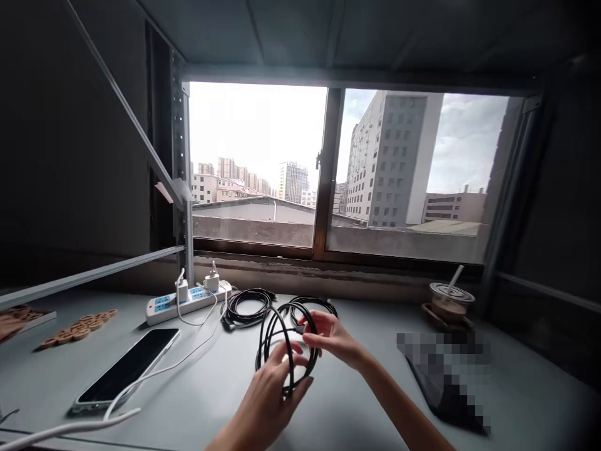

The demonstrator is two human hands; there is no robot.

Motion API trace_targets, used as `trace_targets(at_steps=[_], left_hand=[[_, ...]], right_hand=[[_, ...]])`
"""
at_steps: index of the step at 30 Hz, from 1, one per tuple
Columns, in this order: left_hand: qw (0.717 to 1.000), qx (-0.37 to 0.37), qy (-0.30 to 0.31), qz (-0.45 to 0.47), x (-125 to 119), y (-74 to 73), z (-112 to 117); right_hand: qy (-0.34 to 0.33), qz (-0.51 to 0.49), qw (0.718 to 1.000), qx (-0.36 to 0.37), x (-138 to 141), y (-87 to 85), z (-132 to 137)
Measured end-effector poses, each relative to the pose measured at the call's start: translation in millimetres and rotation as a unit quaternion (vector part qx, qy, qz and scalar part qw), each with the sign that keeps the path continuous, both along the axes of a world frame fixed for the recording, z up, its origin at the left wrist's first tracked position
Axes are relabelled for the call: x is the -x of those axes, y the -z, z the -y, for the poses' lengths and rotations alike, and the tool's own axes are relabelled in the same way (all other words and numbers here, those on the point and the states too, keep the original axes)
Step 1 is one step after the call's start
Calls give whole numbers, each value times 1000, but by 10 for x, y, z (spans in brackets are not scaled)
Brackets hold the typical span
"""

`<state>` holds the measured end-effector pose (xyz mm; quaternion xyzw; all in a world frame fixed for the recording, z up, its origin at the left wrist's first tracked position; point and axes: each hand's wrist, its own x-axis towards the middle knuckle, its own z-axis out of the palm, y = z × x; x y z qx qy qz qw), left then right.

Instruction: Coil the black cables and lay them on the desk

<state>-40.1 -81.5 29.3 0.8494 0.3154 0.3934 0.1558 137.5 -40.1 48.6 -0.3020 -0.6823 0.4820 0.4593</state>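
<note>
A black cable point(260, 351), wound in several loose loops, is held up above the table between my two hands. My left hand point(276, 379) grips the lower part of the loops, its fingers curled through the coil. With fingers bent round the right side of the loops, my right hand point(331, 338) pinches the cable near its upper end. Behind them on the table lie two more coiled black cables, a left coil point(248, 307) and a right coil point(323, 302) partly hidden by the held one.
A white power strip point(188, 304) with two plugged chargers stands at the back left. A phone point(129, 366) with a white cord across it lies left, near wooden pieces point(77, 332). At right are a lidded drink cup point(451, 300) and a blurred dark object point(441, 382). Another hand point(9, 324) shows far left.
</note>
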Motion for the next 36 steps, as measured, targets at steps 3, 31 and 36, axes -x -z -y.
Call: trace_targets(at_steps=[3,31,36], left_hand=[[992,111,3,61,-18,-116,-46],[927,147,54,342,-368,-1864,-898],[906,157,23,392,-75,-1771,-1187]], right_hand=[[-6,-24,999,22,-36,-92,36],[206,-93,953,-201,-241,-1414,-272],[369,-150,899,-182,-764,-1400,-380]])
